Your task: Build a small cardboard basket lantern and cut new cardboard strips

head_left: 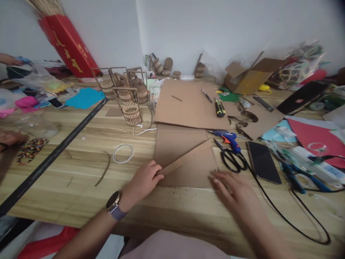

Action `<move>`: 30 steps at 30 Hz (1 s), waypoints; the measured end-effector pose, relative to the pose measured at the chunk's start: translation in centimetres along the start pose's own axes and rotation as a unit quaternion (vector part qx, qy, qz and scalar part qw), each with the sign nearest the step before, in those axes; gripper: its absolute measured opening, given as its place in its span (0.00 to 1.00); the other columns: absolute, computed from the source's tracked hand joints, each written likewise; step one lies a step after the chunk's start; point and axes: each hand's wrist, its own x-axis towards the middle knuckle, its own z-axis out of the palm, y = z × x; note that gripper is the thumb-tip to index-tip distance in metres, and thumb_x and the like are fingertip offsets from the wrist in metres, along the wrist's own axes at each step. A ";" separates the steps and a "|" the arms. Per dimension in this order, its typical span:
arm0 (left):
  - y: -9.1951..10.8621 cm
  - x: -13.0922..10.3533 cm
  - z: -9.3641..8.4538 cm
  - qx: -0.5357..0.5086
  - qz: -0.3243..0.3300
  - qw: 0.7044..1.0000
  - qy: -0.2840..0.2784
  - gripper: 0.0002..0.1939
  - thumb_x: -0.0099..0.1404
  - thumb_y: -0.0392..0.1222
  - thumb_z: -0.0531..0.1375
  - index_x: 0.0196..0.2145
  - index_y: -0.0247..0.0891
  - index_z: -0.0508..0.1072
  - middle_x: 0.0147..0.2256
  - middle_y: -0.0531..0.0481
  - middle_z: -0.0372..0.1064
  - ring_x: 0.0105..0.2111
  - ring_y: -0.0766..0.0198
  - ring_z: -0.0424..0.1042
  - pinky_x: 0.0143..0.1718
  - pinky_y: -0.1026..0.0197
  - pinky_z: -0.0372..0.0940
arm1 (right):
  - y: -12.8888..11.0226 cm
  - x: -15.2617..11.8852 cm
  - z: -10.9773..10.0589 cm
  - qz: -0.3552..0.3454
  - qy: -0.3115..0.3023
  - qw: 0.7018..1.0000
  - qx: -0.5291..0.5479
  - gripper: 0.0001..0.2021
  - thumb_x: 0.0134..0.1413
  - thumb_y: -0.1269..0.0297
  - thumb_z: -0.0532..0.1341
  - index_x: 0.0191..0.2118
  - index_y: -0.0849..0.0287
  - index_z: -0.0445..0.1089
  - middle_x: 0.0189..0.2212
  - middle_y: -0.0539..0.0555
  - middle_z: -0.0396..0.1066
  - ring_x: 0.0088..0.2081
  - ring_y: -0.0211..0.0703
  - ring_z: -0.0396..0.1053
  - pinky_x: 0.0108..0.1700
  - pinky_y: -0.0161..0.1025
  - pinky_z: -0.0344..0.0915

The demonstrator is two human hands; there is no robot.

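Note:
My left hand (147, 178) is closed on the near-left end of a flat brown cardboard strip (185, 157). The strip slants up to the right across a cardboard sheet (172, 144) on the table. My right hand (234, 189) is beside the sheet's near right corner, slightly blurred, with its fingers stretched out and nothing visible in them. Black-handled scissors (234, 160) and a blue glue gun (228, 139) lie just beyond it. A larger cardboard piece (185, 104) overlaps the sheet's far edge, carrying a yellow-black utility knife (219, 108), a pen (206, 95) and a thin stick.
Small woven baskets with handles (131, 114) stand at the back left. A coil of white cord (123, 154) and a curved brown strip (105, 169) lie left. On the right are a phone (263, 162), a power strip (319, 165) and a looping black cable. Another person's hand (12, 139) rests far left.

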 end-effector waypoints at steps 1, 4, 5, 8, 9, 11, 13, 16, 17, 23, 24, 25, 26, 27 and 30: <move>0.4 -0.2 -0.1 -0.026 0.000 1.000 0.001 0.04 0.68 0.36 0.57 0.35 0.37 0.72 0.37 0.48 0.70 0.38 0.59 0.71 0.41 0.58 0.65 | -1.2 0.1 0.3 0.011 -0.007 0.999 0.040 0.17 0.64 0.53 0.54 0.45 0.55 0.76 0.43 0.60 0.79 0.46 0.56 0.75 0.47 0.55 0.72; 2.3 -1.2 0.4 -0.129 -0.001 0.991 0.035 0.07 0.70 0.39 0.54 0.34 0.38 0.68 0.35 0.49 0.69 0.36 0.61 0.70 0.38 0.60 0.64 | -4.8 0.9 1.5 0.089 -0.039 0.976 0.196 0.22 0.62 0.49 0.56 0.55 0.56 0.70 0.47 0.61 0.78 0.45 0.53 0.77 0.42 0.48 0.75; 3.1 -1.5 0.8 -0.156 0.002 0.987 0.047 0.07 0.71 0.40 0.52 0.36 0.38 0.67 0.35 0.49 0.70 0.36 0.60 0.70 0.39 0.60 0.64 | -5.8 1.2 1.9 0.106 -0.046 0.961 0.253 0.25 0.62 0.47 0.55 0.58 0.57 0.67 0.46 0.61 0.78 0.45 0.52 0.77 0.42 0.47 0.76; 5.2 -2.4 2.4 -0.179 0.024 0.983 0.018 0.08 0.73 0.41 0.50 0.41 0.38 0.67 0.38 0.47 0.72 0.37 0.60 0.71 0.39 0.60 0.64 | -7.6 2.5 2.3 0.112 -0.055 0.920 0.371 0.24 0.65 0.48 0.52 0.60 0.55 0.65 0.47 0.59 0.78 0.48 0.50 0.76 0.48 0.47 0.74; 5.6 -2.5 2.9 -0.167 0.054 0.984 -0.019 0.09 0.72 0.41 0.50 0.41 0.38 0.68 0.38 0.47 0.72 0.37 0.60 0.71 0.39 0.60 0.64 | -7.5 3.0 2.0 0.109 -0.047 0.917 0.380 0.23 0.65 0.50 0.52 0.60 0.54 0.65 0.49 0.58 0.77 0.49 0.49 0.75 0.48 0.47 0.74; 5.8 -2.6 3.2 -0.136 0.146 0.976 -0.084 0.09 0.72 0.42 0.52 0.43 0.38 0.71 0.40 0.46 0.74 0.40 0.59 0.73 0.41 0.60 0.65 | -6.5 4.0 0.9 0.091 -0.022 0.934 0.345 0.22 0.66 0.52 0.52 0.60 0.52 0.67 0.50 0.56 0.77 0.52 0.50 0.74 0.49 0.48 0.74; 5.3 -2.7 2.7 -0.108 0.222 0.964 -0.101 0.12 0.73 0.44 0.53 0.44 0.38 0.74 0.41 0.46 0.75 0.42 0.58 0.73 0.43 0.59 0.65 | -4.5 5.2 -0.5 0.043 -0.012 0.967 0.252 0.20 0.65 0.56 0.53 0.57 0.52 0.71 0.53 0.56 0.75 0.55 0.52 0.72 0.55 0.50 0.69; 3.9 -3.2 1.3 -0.090 0.251 0.963 -0.041 0.15 0.74 0.44 0.51 0.41 0.38 0.76 0.36 0.47 0.76 0.38 0.60 0.72 0.42 0.60 0.65 | -1.4 6.7 -1.7 -0.068 -0.127 0.977 0.157 0.20 0.64 0.63 0.50 0.55 0.50 0.73 0.51 0.53 0.76 0.52 0.50 0.74 0.55 0.50 0.69; 3.4 -3.3 0.9 -0.085 0.247 0.965 -0.009 0.16 0.75 0.43 0.50 0.40 0.37 0.76 0.36 0.47 0.75 0.38 0.61 0.72 0.42 0.59 0.65 | -0.7 6.9 -1.7 -0.095 -0.161 0.972 0.141 0.20 0.64 0.64 0.50 0.55 0.50 0.73 0.51 0.52 0.76 0.52 0.49 0.74 0.55 0.49 0.69; 0.6 -2.0 0.9 0.076 0.171 0.979 0.084 0.14 0.71 0.40 0.55 0.52 0.39 0.72 0.53 0.40 0.68 0.55 0.50 0.64 0.56 0.43 0.63 | -0.7 6.2 0.5 -0.146 -0.196 0.964 0.101 0.19 0.65 0.66 0.49 0.50 0.53 0.76 0.40 0.56 0.78 0.41 0.45 0.76 0.43 0.42 0.72; 0.1 -1.6 1.2 0.095 0.170 0.979 0.068 0.15 0.71 0.39 0.56 0.53 0.39 0.71 0.54 0.40 0.67 0.57 0.49 0.63 0.57 0.42 0.62 | -0.8 5.9 0.8 -0.140 -0.187 0.967 0.099 0.18 0.66 0.66 0.49 0.50 0.53 0.76 0.39 0.56 0.78 0.40 0.45 0.76 0.43 0.42 0.72; -0.4 -1.3 1.5 0.108 0.174 0.977 0.053 0.16 0.70 0.38 0.57 0.54 0.39 0.71 0.54 0.40 0.67 0.57 0.49 0.63 0.56 0.42 0.63 | -0.8 5.6 1.0 -0.134 -0.177 0.970 0.098 0.18 0.66 0.65 0.49 0.50 0.54 0.76 0.39 0.57 0.77 0.41 0.46 0.75 0.44 0.43 0.72; -0.8 -1.0 1.7 0.117 0.181 0.976 0.040 0.17 0.69 0.37 0.58 0.55 0.39 0.70 0.54 0.40 0.67 0.56 0.49 0.63 0.56 0.42 0.63 | -0.7 5.3 1.1 -0.127 -0.168 0.973 0.097 0.18 0.66 0.64 0.49 0.50 0.55 0.75 0.40 0.58 0.76 0.42 0.46 0.75 0.45 0.44 0.72; -1.1 -0.8 1.8 0.122 0.188 0.974 0.033 0.17 0.69 0.36 0.58 0.55 0.39 0.70 0.54 0.40 0.68 0.55 0.50 0.64 0.56 0.43 0.64 | -0.5 5.0 1.1 -0.121 -0.159 0.975 0.095 0.18 0.66 0.63 0.50 0.50 0.55 0.75 0.40 0.59 0.76 0.43 0.47 0.74 0.45 0.46 0.72; -1.6 -0.6 1.8 0.130 0.199 0.971 0.031 0.16 0.70 0.33 0.56 0.54 0.39 0.72 0.53 0.39 0.69 0.54 0.51 0.66 0.54 0.44 0.66 | 0.8 3.8 1.0 -0.112 -0.128 0.982 0.077 0.16 0.64 0.59 0.54 0.50 0.56 0.75 0.43 0.61 0.74 0.46 0.51 0.73 0.49 0.50 0.70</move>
